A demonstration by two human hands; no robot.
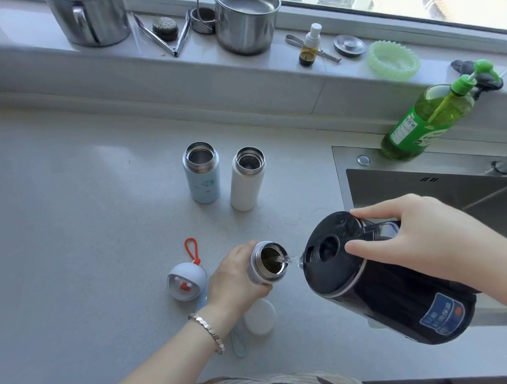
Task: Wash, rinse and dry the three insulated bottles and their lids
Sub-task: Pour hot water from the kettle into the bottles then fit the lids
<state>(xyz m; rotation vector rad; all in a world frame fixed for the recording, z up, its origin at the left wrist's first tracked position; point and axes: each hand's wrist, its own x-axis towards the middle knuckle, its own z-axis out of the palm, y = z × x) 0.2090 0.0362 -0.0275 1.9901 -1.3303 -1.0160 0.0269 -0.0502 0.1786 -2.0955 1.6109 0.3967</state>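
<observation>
Black kettle (pixel 366 277) tilts in our right hand (pixel 415 236), fingers clamped on its handle, pouring a thin stream of water into the open bottle (pixel 269 261). Our left hand (pixel 236 276) grips that bottle, fingers wrapped round it, on the bench (pixel 93 241). The blue bottle (pixel 202 172) and white bottle (pixel 247 180) stand uncapped behind. A round lid (pixel 188 281) and a white lid (pixel 260 315) lie near our left wrist.

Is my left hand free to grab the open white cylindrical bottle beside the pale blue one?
Probably not yet: the left hand grips the pale steel-rimmed bottle being filled from the black kettle. Bare counter lies between it and the white bottle, so once it lets go the way looks free.
</observation>
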